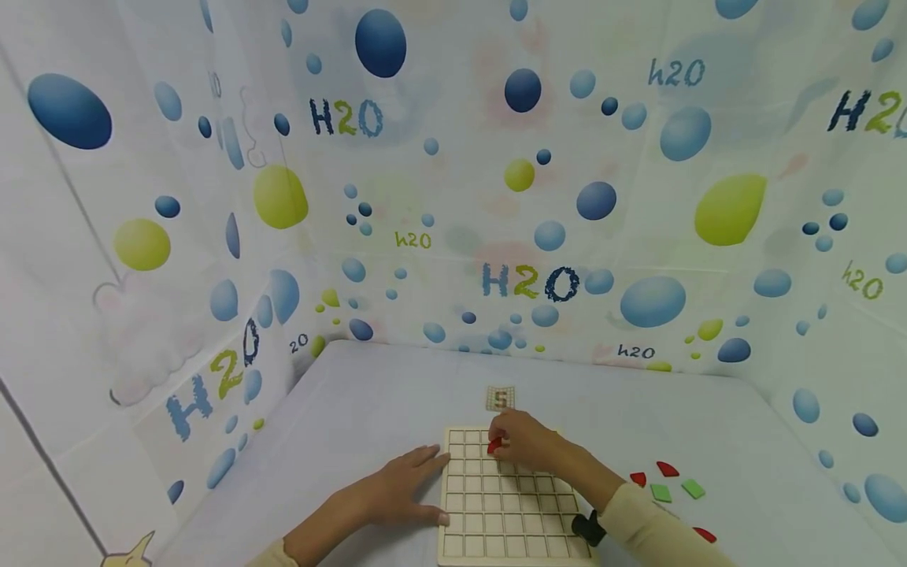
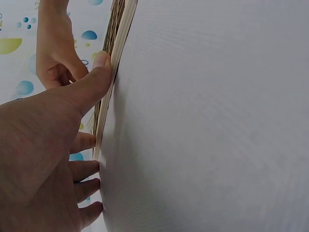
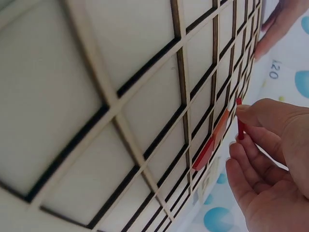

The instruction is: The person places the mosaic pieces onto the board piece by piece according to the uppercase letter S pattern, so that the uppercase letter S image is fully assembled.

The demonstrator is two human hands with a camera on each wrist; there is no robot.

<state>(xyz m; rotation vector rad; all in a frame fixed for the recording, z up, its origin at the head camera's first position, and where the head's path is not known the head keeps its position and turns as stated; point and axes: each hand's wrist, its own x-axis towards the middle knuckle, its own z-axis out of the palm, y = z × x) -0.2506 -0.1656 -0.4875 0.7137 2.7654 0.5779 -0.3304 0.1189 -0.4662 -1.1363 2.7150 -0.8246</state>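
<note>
A pale wooden grid board (image 1: 503,524) with square compartments lies before me. My right hand (image 1: 527,442) is over its far rows and pinches a small flat red piece (image 3: 240,121) between thumb and fingers. In the right wrist view, another red piece (image 3: 203,153) and an orange piece (image 3: 221,124) sit in the grid close to those fingertips. My left hand (image 1: 397,492) rests along the board's left side, fingers spread and fairly straight. Its thumb and fingertips are right at the wooden edge (image 2: 108,92) in the left wrist view.
Beyond the board lies a small patterned card (image 1: 500,398). To the right are loose red pieces (image 1: 667,469) and green squares (image 1: 661,493). A black device (image 1: 588,529) sits at my right wrist, over the board's near right edge. Printed curtains (image 1: 453,197) enclose the white table.
</note>
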